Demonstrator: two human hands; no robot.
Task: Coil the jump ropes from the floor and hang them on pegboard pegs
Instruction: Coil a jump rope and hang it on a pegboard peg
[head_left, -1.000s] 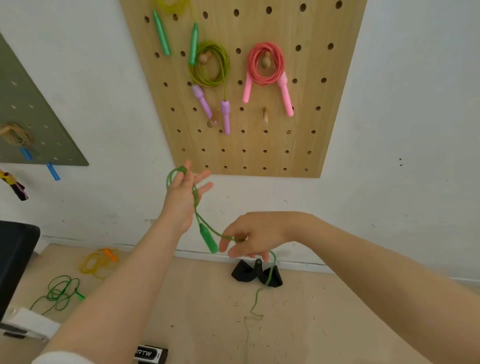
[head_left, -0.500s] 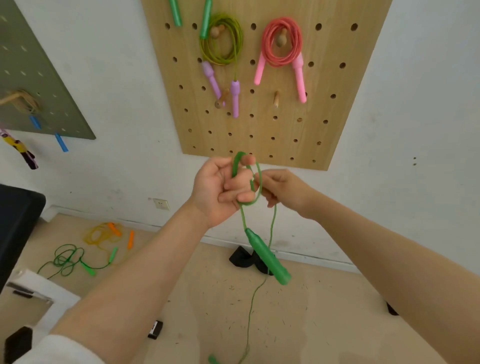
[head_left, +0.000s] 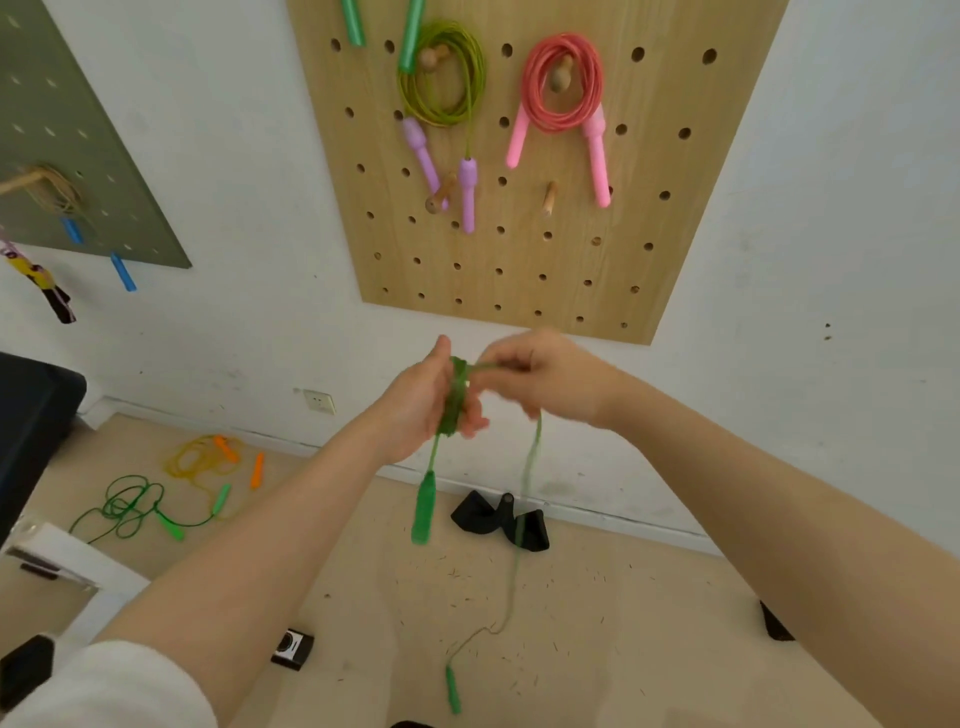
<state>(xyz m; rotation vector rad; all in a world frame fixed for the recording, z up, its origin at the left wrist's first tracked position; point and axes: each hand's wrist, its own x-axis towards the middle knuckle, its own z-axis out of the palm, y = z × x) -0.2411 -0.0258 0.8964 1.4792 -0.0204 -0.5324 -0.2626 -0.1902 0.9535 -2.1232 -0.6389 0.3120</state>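
Holding green rope (head_left: 457, 395) wound round your left hand (head_left: 423, 400) before the pegboard (head_left: 524, 270), right hand (head_left: 540, 376) pinching its strand, one handle (head_left: 423, 506) dangling, other handle (head_left: 453, 688) on floor (head_left: 597, 623).

No text, label, brand or number can be read. The small black-and-white box (head_left: 292, 648) on the floor (head_left: 597, 623) carries a printed mark, but it is too blurred to make out. The wall socket (head_left: 319, 401) shows no legible marking.
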